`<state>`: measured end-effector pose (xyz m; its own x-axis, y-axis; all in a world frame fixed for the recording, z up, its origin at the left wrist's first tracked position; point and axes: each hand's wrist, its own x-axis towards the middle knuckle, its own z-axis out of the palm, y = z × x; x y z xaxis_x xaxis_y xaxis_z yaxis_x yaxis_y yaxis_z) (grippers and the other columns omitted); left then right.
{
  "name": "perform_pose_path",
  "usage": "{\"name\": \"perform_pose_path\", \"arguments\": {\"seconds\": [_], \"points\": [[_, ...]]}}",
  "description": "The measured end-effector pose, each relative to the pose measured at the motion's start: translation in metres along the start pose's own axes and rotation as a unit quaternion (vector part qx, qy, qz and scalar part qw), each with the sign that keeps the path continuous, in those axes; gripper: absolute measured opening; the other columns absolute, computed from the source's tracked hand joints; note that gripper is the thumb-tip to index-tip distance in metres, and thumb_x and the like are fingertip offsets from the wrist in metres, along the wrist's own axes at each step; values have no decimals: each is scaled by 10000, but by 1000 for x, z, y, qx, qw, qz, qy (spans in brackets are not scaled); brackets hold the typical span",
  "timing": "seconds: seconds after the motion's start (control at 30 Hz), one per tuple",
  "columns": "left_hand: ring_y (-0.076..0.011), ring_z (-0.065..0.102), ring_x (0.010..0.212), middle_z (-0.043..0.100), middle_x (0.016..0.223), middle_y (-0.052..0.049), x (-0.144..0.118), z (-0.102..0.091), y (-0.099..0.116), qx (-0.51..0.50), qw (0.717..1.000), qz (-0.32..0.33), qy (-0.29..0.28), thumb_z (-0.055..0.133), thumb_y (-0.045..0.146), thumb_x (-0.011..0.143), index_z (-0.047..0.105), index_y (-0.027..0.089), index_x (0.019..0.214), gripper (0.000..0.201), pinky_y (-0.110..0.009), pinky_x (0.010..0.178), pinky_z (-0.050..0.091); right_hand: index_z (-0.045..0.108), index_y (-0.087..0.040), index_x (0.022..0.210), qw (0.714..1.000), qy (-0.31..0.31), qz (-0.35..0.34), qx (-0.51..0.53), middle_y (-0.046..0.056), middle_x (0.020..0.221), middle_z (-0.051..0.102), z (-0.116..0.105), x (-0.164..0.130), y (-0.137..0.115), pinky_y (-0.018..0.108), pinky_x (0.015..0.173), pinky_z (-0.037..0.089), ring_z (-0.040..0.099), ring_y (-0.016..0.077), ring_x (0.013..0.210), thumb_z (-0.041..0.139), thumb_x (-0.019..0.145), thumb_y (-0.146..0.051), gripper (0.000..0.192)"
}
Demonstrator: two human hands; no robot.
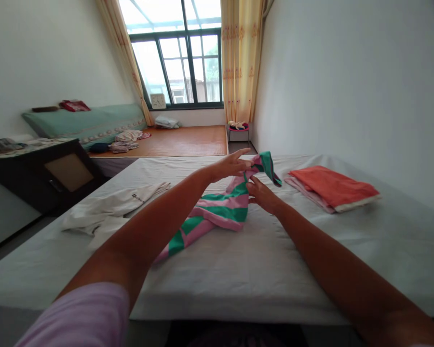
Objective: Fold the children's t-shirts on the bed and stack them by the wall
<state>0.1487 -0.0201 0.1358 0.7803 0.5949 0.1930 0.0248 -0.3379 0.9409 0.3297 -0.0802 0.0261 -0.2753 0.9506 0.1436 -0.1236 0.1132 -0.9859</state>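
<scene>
A pink and green striped garment (227,212) lies partly on the white-sheeted bed (267,274), its far end lifted off the sheet. My left hand (232,165) pinches the raised striped part from above, with some fingers stretched out. Just below and to the right, my right hand (262,193) grips the cloth's edge between thumb and fingers. A loose green and pink end sticks out to the right past both hands. My left forearm hides some of the garment's near left part.
Folded orange and pink clothes (332,188) lie to the right, near the wall. A white garment (119,207) is spread at the left. Beyond stand a second bed with a brown mat (191,140), a dark cabinet (68,168) and a small pink stool (238,128).
</scene>
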Motion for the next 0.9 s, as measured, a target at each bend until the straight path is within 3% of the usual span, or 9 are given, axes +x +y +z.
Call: {"name": "perform_pose_path", "arguments": {"seconds": [0.13, 0.2, 0.3, 0.37, 0.5, 0.57, 0.63, 0.77, 0.9], "points": [[-232, 620, 1054, 635, 1211, -157, -25, -30, -19, 94, 994, -57, 19, 607, 455, 835, 563, 175, 1259, 510, -403, 872, 476, 607, -197, 1023, 983, 174, 27, 46, 30, 917, 689, -33, 8, 20, 234, 631, 554, 636, 104, 670, 670, 751, -308, 301], [-219, 648, 960, 684, 1109, -132, -46, -46, -34, 163, 980, -111, 18, 607, 460, 817, 627, 157, 1168, 464, -350, 797, 495, 586, -213, 1064, 972, 231, 4, 45, 40, 1002, 687, -49, 13, 21, 265, 664, 565, 650, 113, 695, 654, 730, -262, 344], [-194, 649, 925, 717, 1031, -56, -88, -61, -53, 281, 943, -157, -83, 636, 406, 781, 697, 198, 1040, 337, -286, 810, 481, 570, -250, 1158, 962, 253, -54, -82, 63, 1154, 654, -61, 11, 12, 360, 760, 566, 661, 161, 825, 639, 732, -266, 432], [-203, 622, 1011, 688, 1116, -31, -118, -69, -63, 367, 907, -162, -129, 681, 349, 729, 688, 242, 1074, 362, -274, 874, 461, 614, -254, 1154, 956, 169, -95, -221, 70, 1179, 646, -59, 4, 2, 409, 843, 536, 639, 205, 952, 659, 735, -293, 423], [-218, 570, 1085, 610, 1195, -56, -170, -87, -76, 484, 854, -151, -115, 687, 354, 702, 638, 248, 1138, 451, -285, 944, 426, 689, -256, 1101, 900, -184, -128, -374, 66, 1199, 644, -40, -6, -4, 446, 1021, 404, 546, 262, 1173, 735, 702, -331, 409], [-213, 577, 1047, 609, 1153, -63, -185, -96, -82, 502, 844, -157, -106, 659, 351, 713, 632, 231, 1114, 420, -276, 921, 433, 716, -251, 1037, 869, -228, -148, -415, 68, 1166, 660, -30, -6, 3, 442, 1048, 361, 542, 259, 1174, 725, 718, -300, 323], [-212, 584, 1002, 617, 1103, -64, -193, -100, -86, 516, 835, -170, -91, 635, 314, 707, 645, 219, 1034, 340, -275, 888, 440, 735, -231, 936, 860, -176, -166, -450, 74, 1071, 692, -22, -3, 11, 438, 1013, 377, 582, 249, 1085, 669, 762, -245, 186], [-212, 596, 873, 642, 945, -48, -194, -93, -82, 535, 825, -181, -4, 577, 257, 693, 640, 216, 837, 162, -295, 792, 448, 717, -207, 841, 895, -81, -152, -412, 45, 859, 701, -19, -3, 6, 363, 826, 466, 612, 204, 837, 618, 802, -247, 114], [-162, 528, 639, 578, 670, 9, -190, -88, -49, 394, 891, -154, 163, 575, 337, 718, 603, 202, 818, 170, -254, 612, 424, 660, -222, 873, 971, 40, -137, -190, -10, 746, 646, -23, -13, -35, 253, 588, 461, 568, 134, 633, 670, 787, -364, 166]]}}
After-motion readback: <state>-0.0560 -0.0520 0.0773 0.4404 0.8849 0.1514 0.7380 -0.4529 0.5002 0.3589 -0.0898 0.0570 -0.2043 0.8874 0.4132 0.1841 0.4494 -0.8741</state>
